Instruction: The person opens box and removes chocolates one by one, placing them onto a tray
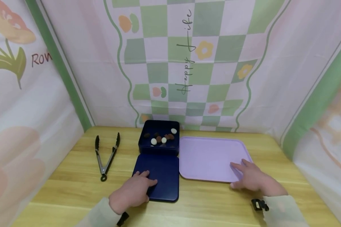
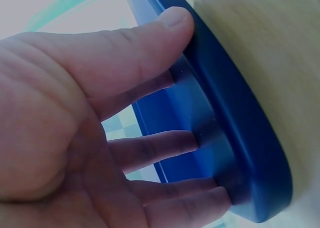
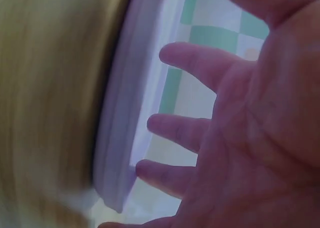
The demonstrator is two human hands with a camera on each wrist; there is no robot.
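My left hand (image 1: 133,191) rests with its fingertips on the flat dark blue lid (image 1: 165,186), at its left front part. In the left wrist view the fingers are straight and spread, fingertips on the lid's surface and the thumb at its edge. Behind the lid stands the dark blue box (image 1: 159,150), with several white and brown pieces (image 1: 159,139) inside. Over the right front corner of a lilac tray (image 1: 210,159) my right hand (image 1: 251,178) spreads its fingers. The right wrist view shows those fingers extended beside the tray rim (image 3: 132,97), with nothing in the palm.
Tongs (image 1: 105,160) with black tips lie spread on the wooden table (image 1: 74,189), left of the box. A patterned cloth backdrop (image 1: 199,104) rises behind the table, and fabric walls flank both sides. The tray sits right beside the box and lid.
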